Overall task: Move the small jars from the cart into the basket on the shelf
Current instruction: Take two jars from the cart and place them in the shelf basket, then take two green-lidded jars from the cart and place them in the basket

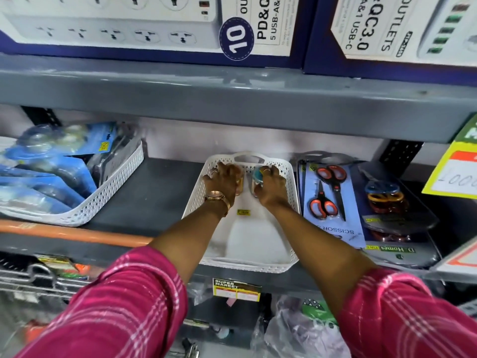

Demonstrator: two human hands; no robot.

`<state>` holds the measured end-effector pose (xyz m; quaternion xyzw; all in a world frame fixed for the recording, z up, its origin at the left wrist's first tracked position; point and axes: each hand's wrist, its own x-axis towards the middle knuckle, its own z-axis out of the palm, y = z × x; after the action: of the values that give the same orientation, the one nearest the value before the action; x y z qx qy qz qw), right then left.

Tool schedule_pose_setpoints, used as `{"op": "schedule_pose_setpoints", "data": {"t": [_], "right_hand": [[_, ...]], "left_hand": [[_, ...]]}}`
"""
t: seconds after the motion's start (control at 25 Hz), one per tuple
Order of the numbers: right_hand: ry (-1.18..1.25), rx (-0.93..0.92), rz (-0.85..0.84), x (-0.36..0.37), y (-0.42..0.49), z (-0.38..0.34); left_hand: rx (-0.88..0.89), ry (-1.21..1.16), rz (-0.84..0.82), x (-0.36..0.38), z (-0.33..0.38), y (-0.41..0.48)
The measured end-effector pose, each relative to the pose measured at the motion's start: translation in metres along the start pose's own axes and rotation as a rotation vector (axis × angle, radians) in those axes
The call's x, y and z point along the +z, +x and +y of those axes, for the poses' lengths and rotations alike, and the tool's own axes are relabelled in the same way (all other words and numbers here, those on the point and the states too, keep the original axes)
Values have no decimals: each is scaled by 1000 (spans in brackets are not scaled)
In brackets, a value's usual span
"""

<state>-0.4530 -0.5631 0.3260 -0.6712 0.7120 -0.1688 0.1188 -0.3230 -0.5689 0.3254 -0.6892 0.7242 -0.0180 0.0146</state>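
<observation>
A white perforated basket (290, 192) sits on the grey shelf, in the middle of the head view. Both my arms reach into its far end. My left hand (224, 180) is closed over a small clear jar (240, 184) with an amber tint, mostly hidden under my fingers. My right hand (271, 186) grips a second small clear jar (255, 178) with a teal lid. The two jars stand side by side near the basket's back wall. The near part of the basket holds only a yellow price sticker (244, 212).
Scissor packs (327, 192) lie right of the basket, with more packs (387, 202) beyond. Another white basket (116, 182) of blue packages is at left. An orange cart handle (77, 235) and wire cart (38, 275) are at lower left. The upper shelf (232, 99) overhangs close above.
</observation>
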Motion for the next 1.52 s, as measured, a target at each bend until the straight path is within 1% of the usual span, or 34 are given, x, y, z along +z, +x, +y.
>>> {"op": "schedule_pose_setpoints", "data": {"t": [0.12, 0.16, 0.28, 0.32, 0.4, 0.48, 0.52, 0.56, 0.64, 0.68, 0.72, 0.8, 0.92, 1.0, 1.08, 1.16, 1.2, 1.24, 1.36, 1.44, 1.52], "right_hand": [[-18, 47, -57, -7, -9, -1], [-21, 45, -50, -8, -16, -4], [31, -11, 38, -14, -43, -30], [57, -59, 58, -14, -57, -44], [125, -208, 91, -7, -93, -79], [223, -357, 125, 9, -136, -119], [262, -435, 117, 22, -159, -140], [281, -527, 89, 35, -182, -160], [297, -732, 5, 68, -227, -199], [297, -815, -34, 85, -246, -213], [292, -870, -111, 106, -266, -228], [226, -884, -374, 149, -302, -252], [4, -889, -745, 225, -348, -276], [-169, -879, -914, 268, -367, -281], [-341, -875, -1034, 312, -383, -280], [-466, -843, -1086, 353, -395, -270], [-518, -840, -1086, 372, -400, -264], [-563, -858, -1071, 390, -403, -257], [-623, -978, -961, 434, -409, -249], [-608, -1034, -935, 465, -414, -251], [-579, -1050, -929, 490, -417, -255]], "left_hand": [[5, 5, 1, 0, -3, -8], [13, -1, 7, -1, -6, -13], [59, -66, 79, -17, -15, -31], [68, -80, 131, -23, -21, -45], [33, -114, 298, -26, -44, -85], [-87, -152, 450, -22, -85, -137], [-168, -180, 491, -16, -110, -166], [-255, -201, 492, -8, -134, -197], [-417, -200, 425, 11, -182, -260], [-474, -196, 399, 21, -199, -288], [-527, -194, 368, 34, -217, -315], [-631, -211, 278, 69, -248, -361], [-785, -303, 29, 133, -286, -416], [-845, -330, -138, 178, -302, -443], [-888, -347, -327, 228, -313, -471], [-885, -356, -528, 276, -323, -499], [-869, -363, -606, 297, -328, -510], [-856, -378, -644, 314, -332, -520], [-804, -385, -614, 350, -348, -529], [-777, -384, -598, 370, -354, -527], [-782, -412, -577, 386, -356, -520]]}}
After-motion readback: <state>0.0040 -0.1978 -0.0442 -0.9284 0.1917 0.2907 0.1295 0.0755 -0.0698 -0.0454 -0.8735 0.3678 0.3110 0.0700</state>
